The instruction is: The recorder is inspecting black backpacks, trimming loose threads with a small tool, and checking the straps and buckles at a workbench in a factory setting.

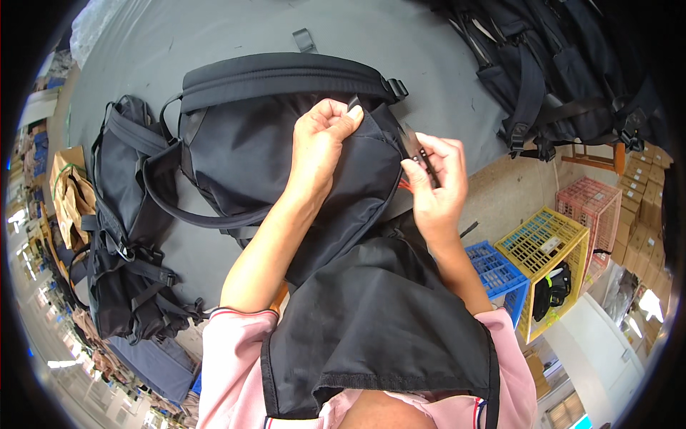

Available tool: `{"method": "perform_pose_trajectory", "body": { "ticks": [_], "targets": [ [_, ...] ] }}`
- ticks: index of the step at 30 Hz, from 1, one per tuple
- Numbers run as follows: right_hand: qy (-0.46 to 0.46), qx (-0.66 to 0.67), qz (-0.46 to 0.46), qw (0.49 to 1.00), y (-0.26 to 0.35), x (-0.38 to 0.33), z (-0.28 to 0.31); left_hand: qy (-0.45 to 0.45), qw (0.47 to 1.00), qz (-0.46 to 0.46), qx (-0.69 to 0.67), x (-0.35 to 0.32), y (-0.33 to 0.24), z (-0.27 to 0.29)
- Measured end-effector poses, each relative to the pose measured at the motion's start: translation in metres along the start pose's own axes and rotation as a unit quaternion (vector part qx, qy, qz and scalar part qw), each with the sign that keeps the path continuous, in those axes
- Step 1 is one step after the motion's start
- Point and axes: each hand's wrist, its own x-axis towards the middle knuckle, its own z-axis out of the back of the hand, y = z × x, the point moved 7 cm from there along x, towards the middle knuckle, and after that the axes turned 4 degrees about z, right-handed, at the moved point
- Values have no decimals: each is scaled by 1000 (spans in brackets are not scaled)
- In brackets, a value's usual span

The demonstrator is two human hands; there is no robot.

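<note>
The left grip (321, 139) is pinched on a black strip (354, 102) at the upper right of the middle backpack (250, 150), probably to steady it; the right grip (436, 179) is clamped on snips (414, 146) just right of the backpack, seemingly keeping the blades near its edge. The backpack lies on the counter (150, 57), likely for support.

The bag (246, 146), black and smooth with a padded band (286, 75) along its far side, lay on the grey counter (421, 61), its right part pinched by the left fingers (345, 124). The cutter (411, 144), silver-bladed and dark-handled, tilted in the right fingers (444, 150) beside it.
</note>
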Motion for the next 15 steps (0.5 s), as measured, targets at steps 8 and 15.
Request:
{"method": "perform_pose_trajectory", "body": {
  "ticks": [8, 15],
  "targets": [
    [200, -205, 158, 945, 22, 41, 14, 7, 999, 32, 3, -1, -2, -1],
    [316, -234, 235, 889, 33, 58, 2, 8, 999, 33, 4, 0, 0, 1]
  ]
}}
